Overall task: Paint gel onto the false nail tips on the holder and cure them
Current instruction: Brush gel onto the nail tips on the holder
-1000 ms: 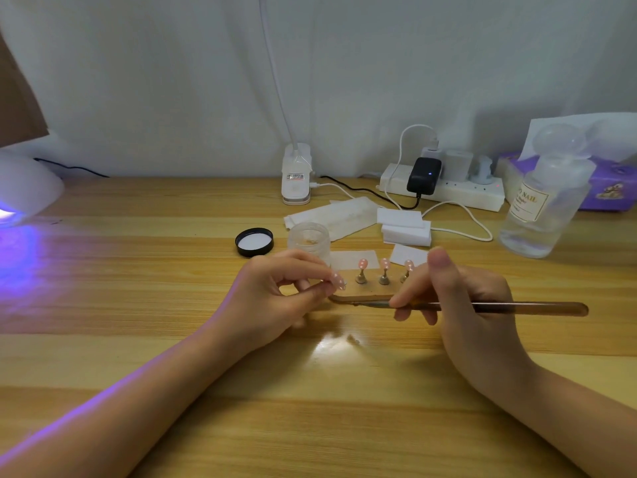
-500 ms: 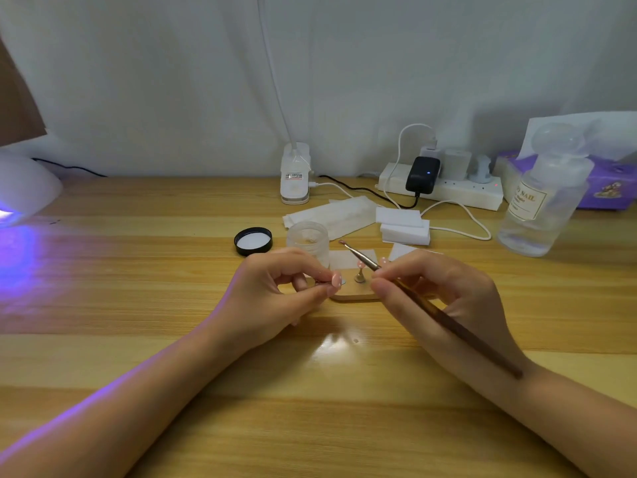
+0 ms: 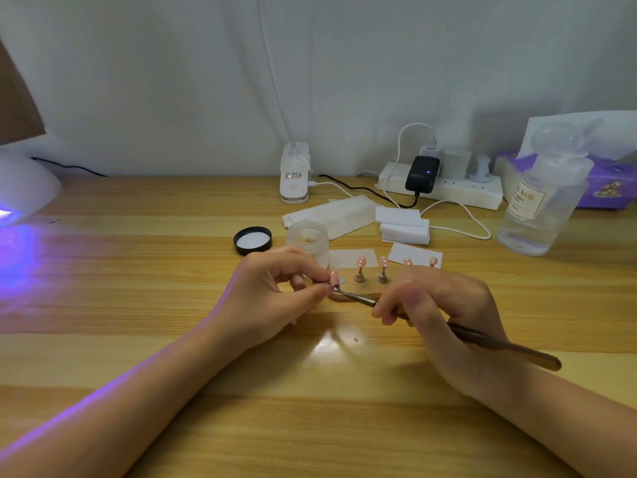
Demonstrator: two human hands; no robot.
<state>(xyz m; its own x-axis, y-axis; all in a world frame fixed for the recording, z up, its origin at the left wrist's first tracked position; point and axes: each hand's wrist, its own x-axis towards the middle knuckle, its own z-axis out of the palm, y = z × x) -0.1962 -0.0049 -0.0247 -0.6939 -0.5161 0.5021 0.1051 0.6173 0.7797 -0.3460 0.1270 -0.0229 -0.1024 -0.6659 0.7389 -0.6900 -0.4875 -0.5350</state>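
The left hand point(image 3: 272, 291) pinches one pink nail tip point(image 3: 333, 278) between thumb and index finger, just above the left end of the wooden holder point(image 3: 365, 287) on the counter point(image 3: 172, 270). The right hand point(image 3: 444, 305) grips the brush point(image 3: 482, 338) with curled fingers, handle trailing back to the right over the wrist. Compared with half a second ago, the brush has swung: its metal end then pointed up and away toward the jar point(image 3: 307, 239); it now points left and meets the lower edge of the pinched tip. The right hand has dropped lower, uncovering the other tips point(image 3: 361, 262) standing upright on their pegs in the holder. The left hand's grip is unchanged. The black lid point(image 3: 252, 240) lies beside the jar, and the curing lamp point(image 3: 20, 188) glows violet at the far left edge.
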